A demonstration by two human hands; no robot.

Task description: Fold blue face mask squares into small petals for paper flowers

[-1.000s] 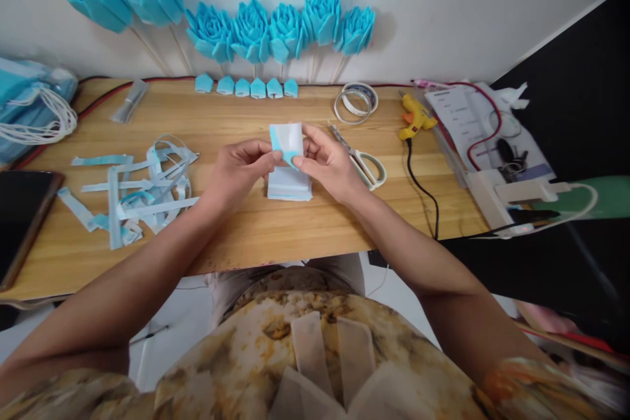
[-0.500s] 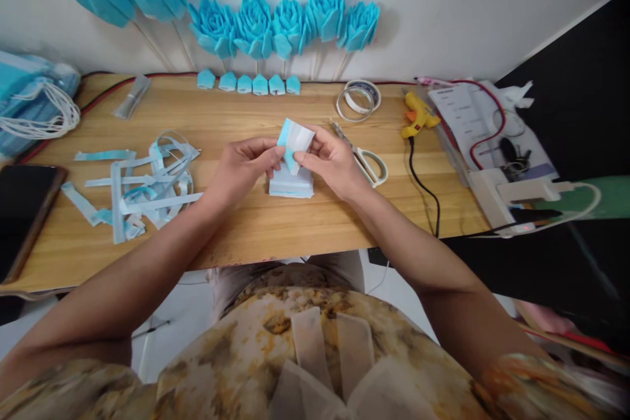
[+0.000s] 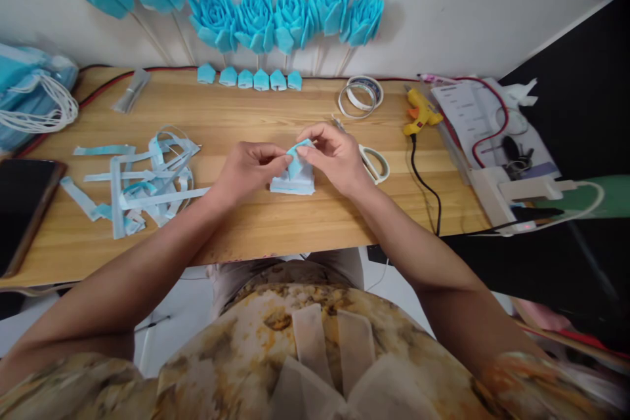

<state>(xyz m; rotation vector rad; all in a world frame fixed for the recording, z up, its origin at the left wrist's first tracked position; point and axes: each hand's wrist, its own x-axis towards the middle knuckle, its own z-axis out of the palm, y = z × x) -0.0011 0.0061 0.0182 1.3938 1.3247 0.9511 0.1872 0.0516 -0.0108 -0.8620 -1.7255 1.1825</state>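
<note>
Between my two hands is a small piece of light-blue fabric [image 3: 297, 156], folded over with a pointed lower end. My left hand [image 3: 253, 169] pinches its left edge between thumb and fingers. On the other side, my right hand [image 3: 335, 156] grips the upper right part with thumb and forefinger. Just beneath lies a stack of pale fabric pieces [image 3: 293, 185] on the wooden table, partly hidden by the held piece. Scissors with a white handle [image 3: 377, 165] lie beside my right hand, their blades mostly covered by it.
Cut fabric strips [image 3: 147, 187] lie in a tangle to the left, near a phone [image 3: 29, 207]. Several folded blue pieces [image 3: 260, 81] line the back, below blue fabric flowers [image 3: 256, 16]. Tape rolls [image 3: 361, 95], a yellow glue gun [image 3: 420, 111] and a power strip [image 3: 497, 200] are on the right.
The fabric piece, earlier showing a broad whitish face, is now folded over with its blue side outward. My right hand has shifted its fingers along the top edge.
</note>
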